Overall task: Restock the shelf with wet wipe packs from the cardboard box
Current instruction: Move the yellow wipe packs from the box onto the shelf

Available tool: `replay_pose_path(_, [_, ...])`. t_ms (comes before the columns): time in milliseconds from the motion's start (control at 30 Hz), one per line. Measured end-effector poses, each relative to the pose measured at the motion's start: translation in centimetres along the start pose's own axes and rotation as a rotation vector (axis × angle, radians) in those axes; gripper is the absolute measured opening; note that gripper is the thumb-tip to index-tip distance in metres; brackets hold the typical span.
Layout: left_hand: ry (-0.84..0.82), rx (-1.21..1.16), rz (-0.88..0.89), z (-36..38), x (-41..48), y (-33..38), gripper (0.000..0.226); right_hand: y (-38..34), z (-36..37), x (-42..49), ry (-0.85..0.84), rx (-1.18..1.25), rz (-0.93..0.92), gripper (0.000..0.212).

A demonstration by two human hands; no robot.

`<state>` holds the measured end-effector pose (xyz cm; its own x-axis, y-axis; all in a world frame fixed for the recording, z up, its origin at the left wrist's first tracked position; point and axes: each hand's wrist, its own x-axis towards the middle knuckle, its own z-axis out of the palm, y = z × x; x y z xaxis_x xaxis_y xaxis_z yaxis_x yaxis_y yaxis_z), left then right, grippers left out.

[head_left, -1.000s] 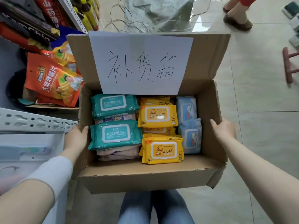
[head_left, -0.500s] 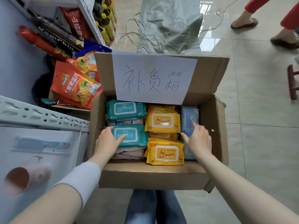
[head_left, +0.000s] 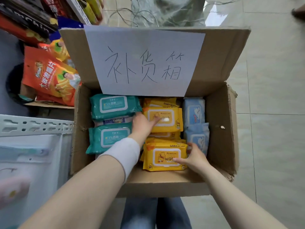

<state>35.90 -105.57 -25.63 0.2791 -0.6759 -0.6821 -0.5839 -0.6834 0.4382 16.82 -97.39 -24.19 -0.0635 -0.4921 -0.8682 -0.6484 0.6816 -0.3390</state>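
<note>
An open cardboard box [head_left: 219, 133] sits in front of me with a white handwritten paper sign [head_left: 145, 61] on its back flap. Inside lie teal wipe packs [head_left: 113, 106] on the left, yellow duck wipe packs in the middle and pale blue packs [head_left: 194, 111] on the right. My left hand [head_left: 142, 125] reaches into the box and its fingers lie on the far yellow pack [head_left: 171, 119]. My right hand [head_left: 192, 158] grips the right edge of the near yellow pack [head_left: 162, 157], thumb on top.
A white perforated shelf rail [head_left: 33, 128] and a pale shelf surface are at the left. Orange snack bags [head_left: 49, 78] and bottles fill the lower shelving at upper left. Grey tiled floor lies to the right; plastic sheeting and wires lie behind the box.
Both hands left the box walls and went inside. The left hand moved from the teal pack onto the far yellow pack; the right hand moved from the blue packs to the near yellow pack.
</note>
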Motion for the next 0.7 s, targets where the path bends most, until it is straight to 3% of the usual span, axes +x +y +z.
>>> replay_pose_path(167, [0.012, 0.213, -0.083, 2.2, 1.5, -0.4, 0.097, 2.1, 1.5, 0.6, -0.009, 0.152, 0.053, 0.081])
replay_pose_path(267, [-0.038, 0.095, -0.145, 2.3, 2.2, -0.2, 0.094, 3.1, 1.4, 1.3, -0.060, 0.270, 0.075, 0.070])
replay_pose_path(400, [-0.070, -0.088, -0.147, 2.2, 1.6, 0.2, 0.078, 3.7, 0.2, 1.1, -0.179, 0.342, 0.064, 0.033])
replay_pose_path(600, [-0.020, -0.170, -0.085, 0.4, 0.2, 1.0, 0.067, 3.1, -2.6, -0.4, -0.160, 0.387, -0.004, 0.038])
replay_pose_path(700, [-0.057, -0.243, -0.033, -2.0, -2.1, 1.7, 0.050, 3.6, -4.0, -2.3, -0.113, 0.433, 0.001, 0.032])
